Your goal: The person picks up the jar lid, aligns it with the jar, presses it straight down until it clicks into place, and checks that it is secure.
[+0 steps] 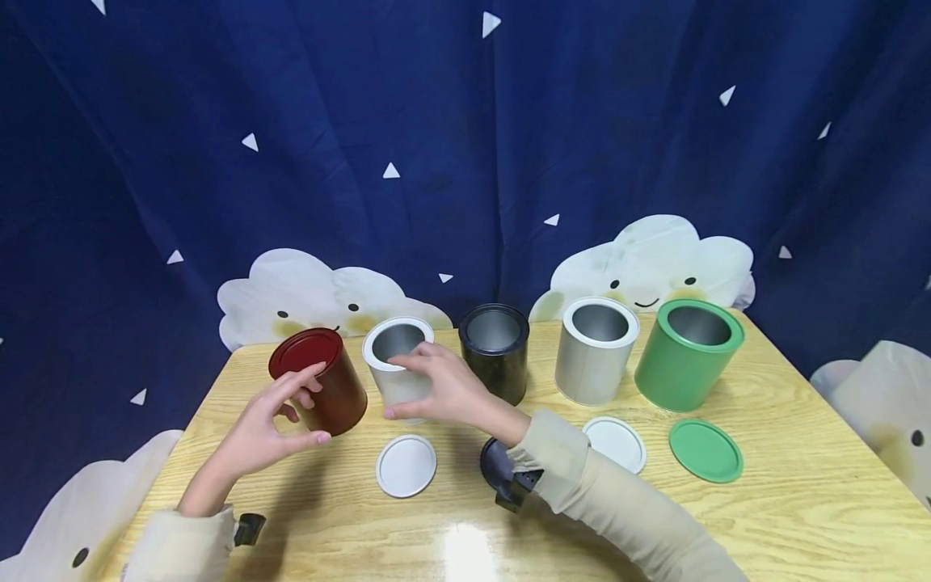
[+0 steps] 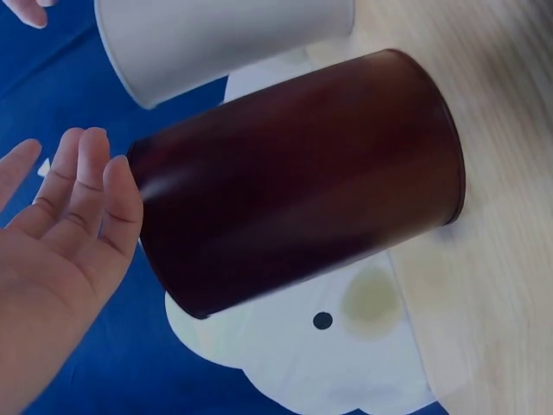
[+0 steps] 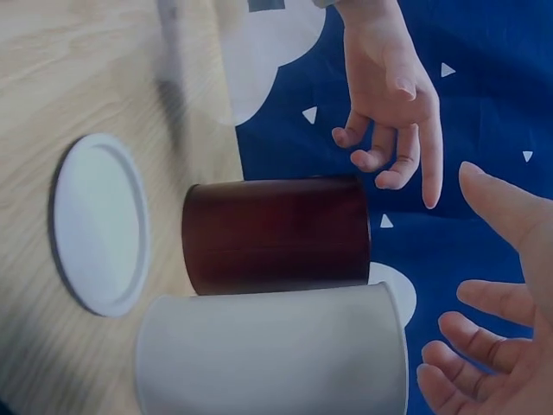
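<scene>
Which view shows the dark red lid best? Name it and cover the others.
The head view looks down onto the dark red lid, showing most of its face atop the red can. Both wrist views show that can side-on, the lid's face turned away.

From above and behind the left hand [image 1: 256,430] and right hand [image 1: 447,385], the head view looks forward and down – each wrist view, nearer, rolled sideways, faces past its hand – both catching the dark red can [image 2: 298,181] beside the left
</scene>
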`<state>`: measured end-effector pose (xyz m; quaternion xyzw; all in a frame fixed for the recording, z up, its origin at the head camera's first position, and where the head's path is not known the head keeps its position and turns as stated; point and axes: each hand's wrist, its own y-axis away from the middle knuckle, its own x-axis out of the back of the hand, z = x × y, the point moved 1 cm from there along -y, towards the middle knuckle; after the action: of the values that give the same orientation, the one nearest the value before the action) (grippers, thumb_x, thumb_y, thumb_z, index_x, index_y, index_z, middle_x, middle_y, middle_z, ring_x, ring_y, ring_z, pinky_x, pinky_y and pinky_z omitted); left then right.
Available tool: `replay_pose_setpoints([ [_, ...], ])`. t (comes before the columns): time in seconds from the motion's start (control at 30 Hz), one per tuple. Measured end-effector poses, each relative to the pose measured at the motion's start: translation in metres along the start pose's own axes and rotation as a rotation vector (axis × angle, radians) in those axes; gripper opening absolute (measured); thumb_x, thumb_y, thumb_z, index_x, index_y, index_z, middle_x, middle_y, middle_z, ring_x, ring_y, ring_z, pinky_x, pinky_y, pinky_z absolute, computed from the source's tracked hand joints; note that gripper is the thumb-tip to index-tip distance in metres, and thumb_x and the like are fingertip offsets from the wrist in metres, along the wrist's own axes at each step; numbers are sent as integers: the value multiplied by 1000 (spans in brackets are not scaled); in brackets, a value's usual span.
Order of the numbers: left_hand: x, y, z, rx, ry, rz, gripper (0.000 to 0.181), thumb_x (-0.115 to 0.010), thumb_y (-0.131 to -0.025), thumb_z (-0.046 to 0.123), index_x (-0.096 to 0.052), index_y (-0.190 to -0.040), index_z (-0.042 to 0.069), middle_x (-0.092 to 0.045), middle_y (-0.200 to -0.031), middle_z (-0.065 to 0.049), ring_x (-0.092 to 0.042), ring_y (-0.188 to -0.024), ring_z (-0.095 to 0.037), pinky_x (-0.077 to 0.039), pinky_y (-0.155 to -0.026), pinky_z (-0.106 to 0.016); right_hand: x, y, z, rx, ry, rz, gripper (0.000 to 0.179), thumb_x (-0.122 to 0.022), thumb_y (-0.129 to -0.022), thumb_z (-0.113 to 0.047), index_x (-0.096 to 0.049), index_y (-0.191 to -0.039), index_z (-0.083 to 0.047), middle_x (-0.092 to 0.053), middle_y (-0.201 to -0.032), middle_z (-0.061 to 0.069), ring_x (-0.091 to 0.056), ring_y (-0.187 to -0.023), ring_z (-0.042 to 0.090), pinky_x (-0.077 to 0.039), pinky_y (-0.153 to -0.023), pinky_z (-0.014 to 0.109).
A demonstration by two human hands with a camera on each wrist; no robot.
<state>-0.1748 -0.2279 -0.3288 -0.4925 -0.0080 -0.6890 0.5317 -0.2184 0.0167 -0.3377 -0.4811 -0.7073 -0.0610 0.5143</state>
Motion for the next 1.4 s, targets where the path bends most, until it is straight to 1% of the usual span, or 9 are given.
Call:
replay_pose_setpoints([
  [0.13,-6,1,0,-10,13,-20,75,-80,-54,-9,-47,-122,-9,-51,-96,-2,-50,-78,-19,-45,-60,-27,-1,7,5,-5,6,-2,62,-78,-65,-44,-63,-116,-13,-59,-106,3,-53,-98,18,-41,-78,29],
  [0.33,-23,10,-32,17,10,-77,78,-83,-58,3,-46,-128,-2,-52,-102,-5,-52,-83,-21,-46,-65,-28,-7,17,12,-21,2,-5,62,-79,-64,-43,-64,-116,-12,-59,-108,3,-53,-101,18,-43,-80,33],
  [0.43,-28,13,-40,22,-3,-110,78,-83,-61,10,-47,-129,5,-53,-103,-1,-53,-84,-18,-46,-67,-30,-11,22,14,-33,-13,-21,63,-79,-64,-43,-63,-116,-12,-58,-106,3,-54,-99,17,-44,-79,31],
  [0.53,-32,14,-42,21,-1,-135,77,-83,-62,13,-48,-130,9,-53,-103,2,-52,-84,-15,-46,-68,-30,-15,27,18,-40,-19,-40,62,-80,-64,-41,-63,-116,-11,-57,-105,1,-54,-99,17,-44,-80,31],
  [0.7,-43,16,-45,29,34,-178,73,-82,-64,16,-49,-128,7,-53,-99,2,-52,-82,-17,-46,-62,-29,-22,35,25,-45,-10,-60,61,-80,-64,-40,-63,-115,-10,-57,-104,2,-55,-97,18,-44,-79,32],
  [0.87,-57,16,-49,63,77,-247,72,-81,-66,20,-48,-129,6,-51,-97,-1,-50,-81,-21,-45,-58,-30,-28,41,32,-56,6,-83,62,-80,-64,-40,-63,-115,-10,-58,-104,4,-55,-96,19,-45,-78,32],
  [1.03,-65,16,-52,52,92,-266,70,-81,-67,19,-50,-128,6,-53,-97,-7,-50,-80,-24,-44,-56,-31,-35,45,39,-64,9,-100,64,-80,-63,-41,-63,-116,-10,-57,-103,4,-55,-93,19,-45,-75,32],
  [1.2,-71,16,-56,84,90,-315,70,-80,-68,23,-50,-128,4,-53,-99,-12,-50,-79,-26,-44,-57,-32,-44,49,46,-59,9,-130,66,-81,-62,-42,-62,-117,-9,-56,-101,2,-53,-89,17,-44,-74,30],
  [1.4,-81,16,-63,97,87,-390,75,-81,-67,30,-50,-128,-1,-53,-97,-11,-49,-78,-25,-43,-63,-34,-54,54,52,-61,4,-170,68,-82,-61,-41,-62,-118,-8,-54,-100,2,-48,-83,14,-41,-69,25],
])
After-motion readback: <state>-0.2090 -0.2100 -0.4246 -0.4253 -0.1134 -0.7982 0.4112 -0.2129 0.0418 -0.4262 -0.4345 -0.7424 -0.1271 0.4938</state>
